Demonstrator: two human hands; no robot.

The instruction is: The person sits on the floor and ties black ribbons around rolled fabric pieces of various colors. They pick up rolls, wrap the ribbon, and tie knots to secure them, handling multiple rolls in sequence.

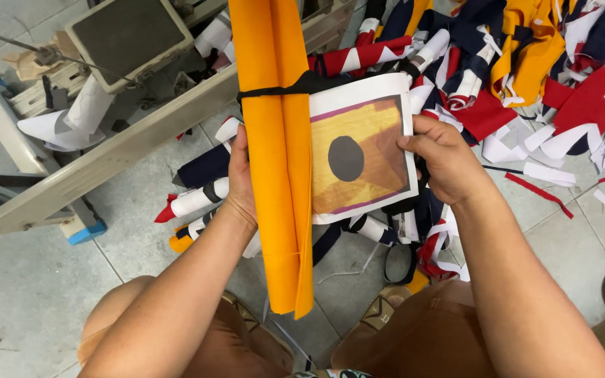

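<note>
Both hands gripped: left hand [241, 183] clasped the orange fabric bundle [279, 154], its long axis running away between them; right hand [441, 157] pinched the printed sheet [363, 150].

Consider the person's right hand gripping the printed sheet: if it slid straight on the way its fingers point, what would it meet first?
The right hand points leftward across the printed sheet. It would probably meet the folded orange fabric first, though depth is uncertain.

A long folded bundle of orange fabric [279, 154] stands upright at frame centre, tied by a black band. Tucked beside it, a white-bordered printed sheet [362, 149] shows an orange field with a dark oval.
</note>
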